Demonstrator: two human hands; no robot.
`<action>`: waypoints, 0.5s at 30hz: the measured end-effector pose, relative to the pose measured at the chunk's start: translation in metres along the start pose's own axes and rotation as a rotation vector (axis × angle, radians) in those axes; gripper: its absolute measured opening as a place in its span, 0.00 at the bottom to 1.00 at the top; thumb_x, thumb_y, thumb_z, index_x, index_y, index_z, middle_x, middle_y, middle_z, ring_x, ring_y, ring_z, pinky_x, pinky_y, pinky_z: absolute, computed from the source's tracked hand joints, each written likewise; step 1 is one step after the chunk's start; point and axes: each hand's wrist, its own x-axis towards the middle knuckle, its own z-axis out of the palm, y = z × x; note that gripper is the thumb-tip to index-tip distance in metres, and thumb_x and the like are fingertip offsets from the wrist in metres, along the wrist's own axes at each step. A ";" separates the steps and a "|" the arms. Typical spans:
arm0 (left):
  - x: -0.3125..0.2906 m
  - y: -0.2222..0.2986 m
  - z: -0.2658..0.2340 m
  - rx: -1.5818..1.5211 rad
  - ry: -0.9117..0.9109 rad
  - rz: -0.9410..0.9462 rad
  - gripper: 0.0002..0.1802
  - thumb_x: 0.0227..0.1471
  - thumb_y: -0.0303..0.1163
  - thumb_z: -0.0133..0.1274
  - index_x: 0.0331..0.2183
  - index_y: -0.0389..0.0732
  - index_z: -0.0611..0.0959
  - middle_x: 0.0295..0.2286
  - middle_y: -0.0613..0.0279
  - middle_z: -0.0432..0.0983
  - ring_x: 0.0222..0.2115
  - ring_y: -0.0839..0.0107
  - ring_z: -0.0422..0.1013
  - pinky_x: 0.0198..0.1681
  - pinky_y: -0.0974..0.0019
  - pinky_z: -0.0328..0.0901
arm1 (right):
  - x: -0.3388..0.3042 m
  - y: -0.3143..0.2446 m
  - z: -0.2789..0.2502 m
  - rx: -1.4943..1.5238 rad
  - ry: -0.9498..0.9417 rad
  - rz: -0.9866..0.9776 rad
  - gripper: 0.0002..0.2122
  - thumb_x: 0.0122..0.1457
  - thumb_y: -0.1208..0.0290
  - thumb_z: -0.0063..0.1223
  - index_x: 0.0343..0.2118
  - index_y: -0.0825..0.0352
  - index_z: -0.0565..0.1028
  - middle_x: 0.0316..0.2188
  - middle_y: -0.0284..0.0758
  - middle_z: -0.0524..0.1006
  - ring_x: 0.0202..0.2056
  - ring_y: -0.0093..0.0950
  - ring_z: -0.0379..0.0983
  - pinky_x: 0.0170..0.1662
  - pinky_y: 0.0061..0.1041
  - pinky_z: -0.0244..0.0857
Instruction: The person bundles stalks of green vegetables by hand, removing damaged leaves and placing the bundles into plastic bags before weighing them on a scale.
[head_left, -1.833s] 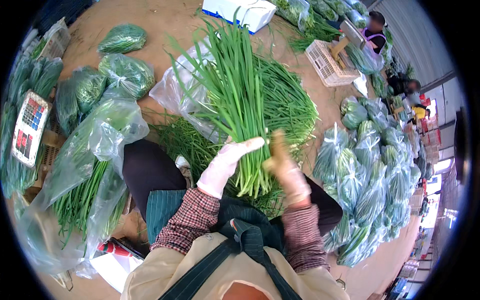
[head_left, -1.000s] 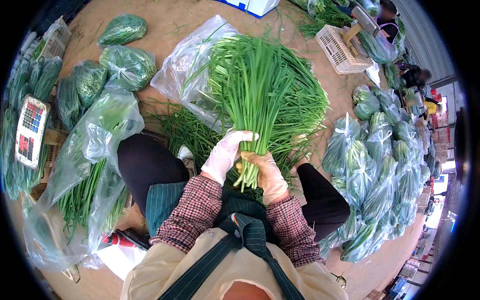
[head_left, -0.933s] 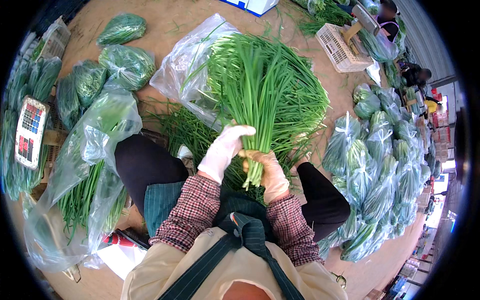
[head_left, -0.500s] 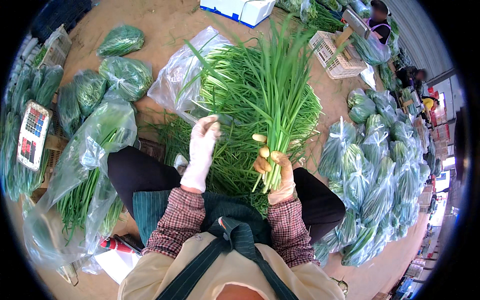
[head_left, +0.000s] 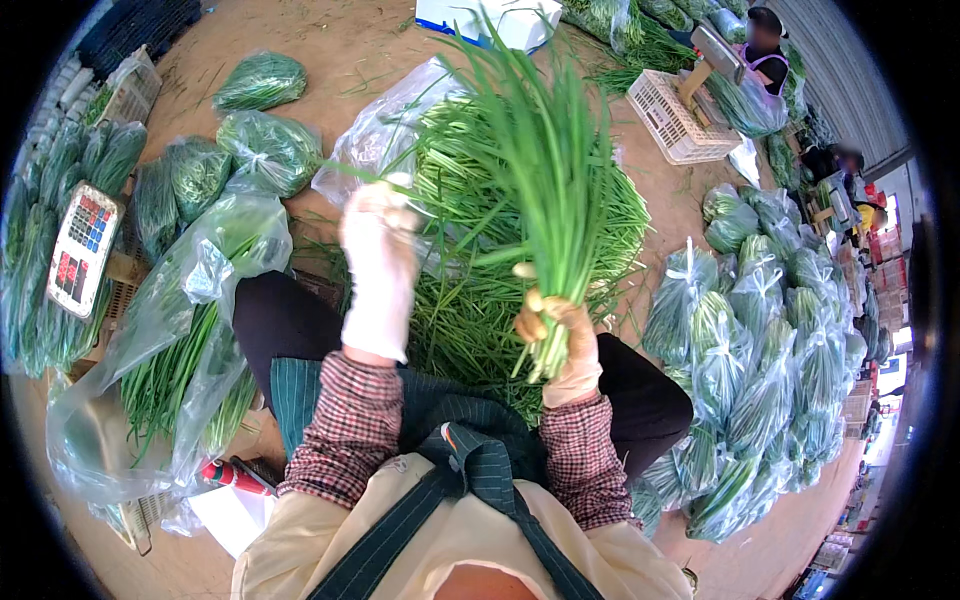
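Observation:
My right hand (head_left: 560, 345), in a stained pale glove, grips a bunch of garlic chives (head_left: 560, 210) by its pale cut ends. The long green leaves point up and away from me, blurred at the tips. To the left, my left hand (head_left: 380, 270), white-gloved and smeared by motion, is raised with its fingers curled in. A thin green blade (head_left: 345, 170) sticks out at its fingertips, seemingly pinched there. Beneath both hands lies a large pile of loose chives (head_left: 450, 310), with more stacked on the far side. A clear plastic bag (head_left: 370, 140) lies spread beside the pile.
Filled bags of greens (head_left: 735, 370) are heaped on the right. An open bag of chives (head_left: 190, 350) and a scale (head_left: 87, 250) are on the left. A plastic crate (head_left: 680, 120) stands far right, near another person (head_left: 765, 60). A white box (head_left: 490, 20) sits at the far edge.
My left hand has moved left and away from the bunch, with a thin blade now at its fingertips. My right hand keeps its hold while the leaves sway left. The view has shifted slightly.

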 end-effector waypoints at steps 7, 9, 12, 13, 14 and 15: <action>-0.043 0.018 -0.004 0.991 -0.257 -0.633 0.23 0.55 0.49 0.51 0.46 0.42 0.77 0.34 0.69 0.77 0.16 0.81 0.65 0.21 0.76 0.62 | 0.011 -0.011 -0.018 0.400 -0.238 -0.007 0.26 0.58 0.69 0.49 0.55 0.81 0.59 0.31 0.29 0.72 0.24 0.15 0.63 0.29 0.18 0.57; -0.076 0.025 0.023 0.833 -0.523 -0.743 0.33 0.55 0.51 0.50 0.57 0.44 0.66 0.41 0.68 0.75 0.20 0.81 0.66 0.25 0.77 0.64 | 0.016 -0.006 -0.019 0.478 -0.306 -0.004 0.26 0.58 0.69 0.49 0.55 0.81 0.59 0.31 0.28 0.71 0.24 0.15 0.62 0.29 0.18 0.57; -0.101 0.013 0.004 0.706 -0.752 -0.838 0.27 0.57 0.45 0.50 0.54 0.40 0.71 0.31 0.68 0.74 0.22 0.79 0.66 0.27 0.75 0.63 | 0.021 0.001 -0.012 0.516 -0.379 0.024 0.26 0.58 0.69 0.49 0.55 0.81 0.58 0.31 0.28 0.71 0.24 0.16 0.62 0.29 0.18 0.58; -0.104 0.008 0.003 0.769 -0.777 -0.720 0.21 0.56 0.41 0.50 0.48 0.38 0.75 0.27 0.68 0.73 0.22 0.79 0.66 0.26 0.75 0.62 | 0.022 -0.001 -0.009 0.565 -0.398 0.029 0.27 0.58 0.70 0.49 0.55 0.82 0.58 0.32 0.29 0.71 0.24 0.16 0.62 0.29 0.19 0.58; -0.109 0.005 0.002 0.830 -0.803 -0.602 0.16 0.56 0.38 0.50 0.42 0.37 0.80 0.23 0.68 0.72 0.22 0.79 0.65 0.26 0.74 0.62 | 0.024 -0.003 -0.009 0.568 -0.405 0.028 0.27 0.58 0.70 0.49 0.55 0.82 0.58 0.32 0.29 0.71 0.25 0.16 0.62 0.29 0.19 0.58; -0.119 0.011 -0.003 0.775 -0.801 -0.533 0.11 0.55 0.33 0.50 0.32 0.36 0.82 0.20 0.65 0.71 0.22 0.77 0.66 0.27 0.73 0.63 | 0.026 -0.007 -0.009 0.571 -0.411 0.025 0.27 0.58 0.70 0.49 0.55 0.82 0.58 0.31 0.29 0.71 0.25 0.16 0.62 0.29 0.19 0.58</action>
